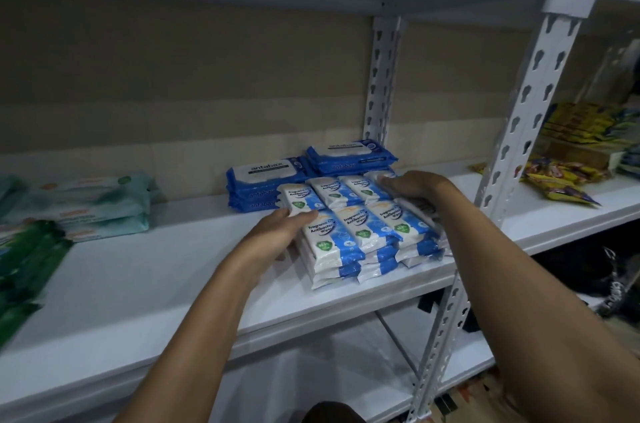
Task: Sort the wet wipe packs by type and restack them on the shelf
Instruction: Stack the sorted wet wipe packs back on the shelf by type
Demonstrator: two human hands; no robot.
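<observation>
**Blue-and-white wipe packs held at the shelf's front edge**

A block of small white-and-blue plastic wipe packs [360, 232], labelled "Fragrance Free Antibacterial Wipes", is stacked at the front edge of the white metal shelf board [145, 284], near the right upright post [519, 132]. Their long axes run from front to back. The left hand [277, 232] is pressed against the block's left side, fingers fairly straight. The right hand [412, 189] is curled over the back right packs. Behind, two stacks of blue "antabax" packs [263, 183] are set. Open board is left to the left, before pale green packs [100, 204] and dark green packs [27, 256].
</observation>
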